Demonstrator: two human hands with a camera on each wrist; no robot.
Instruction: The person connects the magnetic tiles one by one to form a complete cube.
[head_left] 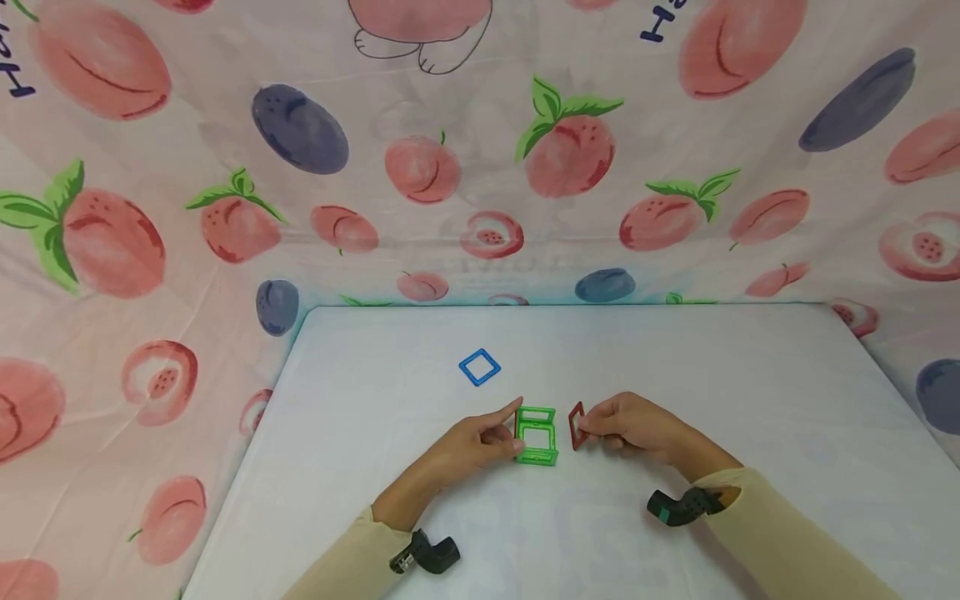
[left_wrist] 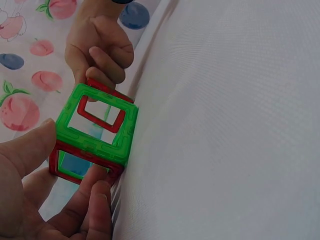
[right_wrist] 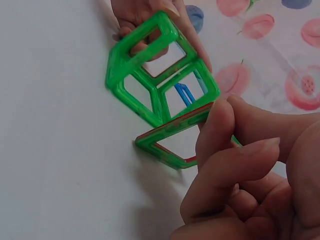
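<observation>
A small open cube of green square magnetic tiles (head_left: 537, 457) stands on the table, its left side tile red. My left hand (head_left: 468, 446) holds it by that red side, the thumb at the near corner and the index finger reaching to the far one. Just right of the cube, my right hand (head_left: 633, 425) pinches a red square magnetic tile (head_left: 573, 433) between thumb and fingers, roughly upright. Green edging shows on this tile (right_wrist: 167, 131) in the right wrist view. A gap separates it from the cube in the head view. The cube's right side is open.
A blue square magnetic tile (head_left: 468, 375) lies flat behind the cube, slightly left. The white table (head_left: 360, 358) meets a fruit-print cloth (head_left: 450, 100) along its back edge, and the cloth also hangs at both sides.
</observation>
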